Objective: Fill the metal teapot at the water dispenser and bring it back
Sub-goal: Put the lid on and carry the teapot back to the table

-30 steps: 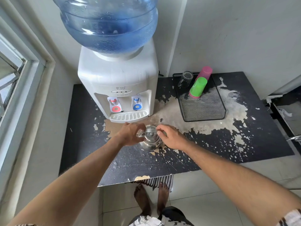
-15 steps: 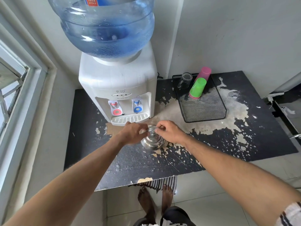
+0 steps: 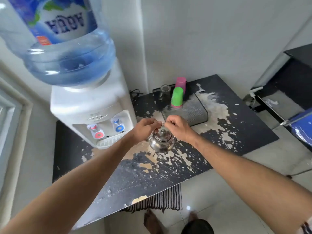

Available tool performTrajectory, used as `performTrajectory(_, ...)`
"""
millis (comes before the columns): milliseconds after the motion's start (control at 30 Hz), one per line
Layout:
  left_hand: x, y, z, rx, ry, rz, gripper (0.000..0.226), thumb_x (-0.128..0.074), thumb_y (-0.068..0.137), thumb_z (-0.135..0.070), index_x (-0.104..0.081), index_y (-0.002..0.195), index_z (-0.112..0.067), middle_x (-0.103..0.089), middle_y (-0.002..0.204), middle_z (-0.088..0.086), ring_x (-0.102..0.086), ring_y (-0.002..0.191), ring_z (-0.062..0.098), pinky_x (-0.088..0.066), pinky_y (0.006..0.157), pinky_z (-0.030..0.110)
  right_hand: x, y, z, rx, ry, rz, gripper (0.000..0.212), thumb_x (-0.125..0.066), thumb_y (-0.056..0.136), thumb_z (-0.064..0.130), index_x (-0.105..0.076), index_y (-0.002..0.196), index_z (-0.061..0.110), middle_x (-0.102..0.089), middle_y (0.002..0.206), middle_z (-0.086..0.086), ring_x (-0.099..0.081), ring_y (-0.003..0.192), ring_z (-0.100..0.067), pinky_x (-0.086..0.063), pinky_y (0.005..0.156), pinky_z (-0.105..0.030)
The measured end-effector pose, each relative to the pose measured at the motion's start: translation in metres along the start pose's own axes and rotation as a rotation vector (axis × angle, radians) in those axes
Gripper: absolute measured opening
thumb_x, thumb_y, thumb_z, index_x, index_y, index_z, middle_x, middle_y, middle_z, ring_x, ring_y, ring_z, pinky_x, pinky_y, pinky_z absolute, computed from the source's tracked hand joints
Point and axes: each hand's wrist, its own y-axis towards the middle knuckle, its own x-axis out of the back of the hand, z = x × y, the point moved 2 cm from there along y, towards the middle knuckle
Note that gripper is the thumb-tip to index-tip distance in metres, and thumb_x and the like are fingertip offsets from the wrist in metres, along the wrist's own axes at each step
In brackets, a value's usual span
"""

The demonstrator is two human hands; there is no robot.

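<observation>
A small shiny metal teapot (image 3: pixel 161 141) with its lid on hangs just above the worn black table (image 3: pixel 244 132), right of the dispenser's drip tray. My left hand (image 3: pixel 144 129) and my right hand (image 3: pixel 177 128) both grip its thin wire handle from either side, above the lid. The white water dispenser (image 3: pixel 87 107) stands at the table's back left, with a red tap (image 3: pixel 94 130), a blue tap (image 3: pixel 118 125) and a big blue bottle (image 3: pixel 67 48) on top.
A black mesh tray (image 3: pixel 195 112) behind my hands holds a green cup (image 3: pixel 177 97), a pink cup (image 3: pixel 180 83) and a clear glass (image 3: pixel 164 92). A wall runs behind the table. A dark shelf (image 3: pixel 290 92) stands at right, a striped mat (image 3: pixel 160 200) on the floor.
Both hands have raised the teapot by its handle off the table. The view has tilted up, showing more of the bottle.
</observation>
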Motion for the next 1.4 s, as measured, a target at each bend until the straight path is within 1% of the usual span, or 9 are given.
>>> performTrajectory(200, -0.073, 0.036, -0.064, -0.051, 0.041, 0.131, 0.031, -0.059, 0.105, -0.029, -0.063, 0.080, -0.012, -0.059, 0.074, 0.005, -0.051, 0.071, 0.018, -0.041, 0.071, 0.032, 0.078, -0.031, -0.041, -0.032, 0.041, -0.168, 0.032, -0.058, 0.094, 0.014, -0.050, 0.064, 0.016, -0.045, 0.060, 0.006, -0.040, 0.056, -0.006, -0.033, 0.056, -0.027)
performTrajectory(367, -0.187, 0.072, -0.127, -0.132, 0.083, 0.241, 0.031, -0.059, 0.105, -0.024, -0.063, 0.085, -0.001, -0.052, 0.077, 0.015, -0.045, 0.072, 0.023, -0.036, 0.067, 0.033, 0.172, -0.087, -0.104, -0.126, 0.085, -0.305, 0.031, -0.058, 0.090, 0.027, -0.053, 0.066, 0.008, -0.046, 0.062, -0.002, -0.041, 0.060, -0.013, -0.033, 0.057, -0.035)
performTrajectory(567, -0.309, 0.106, -0.180, -0.150, 0.089, 0.351, 0.033, -0.062, 0.097, -0.034, -0.063, 0.075, -0.010, -0.054, 0.067, 0.006, -0.047, 0.069, 0.022, -0.037, 0.070, 0.036, 0.271, -0.152, -0.162, -0.140, 0.072, -0.397, 0.031, -0.057, 0.086, 0.033, -0.051, 0.060, 0.018, -0.049, 0.058, 0.003, -0.046, 0.057, -0.012, -0.035, 0.057, -0.033)
performTrajectory(733, -0.441, 0.120, -0.241, -0.220, 0.117, 0.475, 0.035, -0.057, 0.090, -0.044, -0.059, 0.075, -0.013, -0.052, 0.064, -0.002, -0.048, 0.062, 0.013, -0.041, 0.068, 0.031, 0.368, -0.223, -0.232, -0.236, 0.105, -0.493, 0.035, -0.058, 0.089, 0.031, -0.056, 0.071, 0.001, -0.054, 0.068, -0.006, -0.051, 0.065, -0.014, -0.039, 0.061, -0.032)
performTrajectory(867, -0.529, 0.124, -0.286, -0.270, 0.113, 0.616, 0.031, -0.052, 0.090, -0.031, -0.051, 0.069, -0.009, -0.040, 0.058, -0.005, -0.036, 0.051, 0.008, -0.033, 0.057, 0.025, 0.427, -0.273, -0.274, -0.279, 0.146, -0.623, 0.031, -0.058, 0.088, 0.020, -0.045, 0.060, 0.016, -0.043, 0.055, 0.009, -0.040, 0.056, -0.009, -0.034, 0.055, -0.028)
performTrajectory(967, -0.590, 0.128, -0.315, -0.290, 0.098, 0.687, 0.035, -0.051, 0.096, -0.019, -0.052, 0.066, -0.001, -0.033, 0.059, -0.001, -0.028, 0.054, 0.013, -0.024, 0.056, 0.031, 0.463, -0.309, -0.301, -0.323, 0.182, -0.736, 0.028, -0.057, 0.082, 0.024, -0.051, 0.065, 0.002, -0.043, 0.058, 0.004, -0.038, 0.056, -0.008, -0.031, 0.051, -0.019)
performTrajectory(1067, -0.657, 0.136, -0.340, -0.324, 0.112, 0.773, 0.057, -0.046, 0.104, -0.004, -0.053, 0.051, -0.025, -0.034, 0.056, -0.005, -0.029, 0.053, 0.009, -0.024, 0.054, 0.027, 0.500, -0.346, -0.331, -0.364, 0.193, -0.884, 0.032, -0.057, 0.080, 0.023, -0.054, 0.071, -0.007, -0.045, 0.062, -0.003, -0.038, 0.057, -0.007, -0.033, 0.052, -0.017)
performTrajectory(1200, -0.744, 0.150, -0.371, -0.386, 0.126, 0.912, 0.057, -0.045, 0.104, -0.002, -0.047, 0.052, -0.026, -0.035, 0.048, -0.016, -0.028, 0.045, 0.000, -0.026, 0.049, 0.019, 0.547, -0.393, -0.372, -0.439, 0.174, -1.018, 0.030, -0.060, 0.087, 0.018, -0.051, 0.062, 0.003, -0.043, 0.059, -0.002, -0.037, 0.056, -0.009, -0.031, 0.052, -0.018)
performTrajectory(1400, -0.861, 0.172, -0.417, -0.504, 0.212, 1.097, 0.060, -0.045, 0.101, -0.012, -0.060, 0.046, -0.034, -0.047, 0.046, -0.018, -0.041, 0.048, -0.001, -0.035, 0.055, 0.020, 0.616, -0.448, -0.426, -0.531, 0.197, -1.154, 0.033, -0.056, 0.094, 0.002, -0.050, 0.061, -0.003, -0.042, 0.057, -0.006, -0.037, 0.056, -0.013, -0.031, 0.054, -0.028)
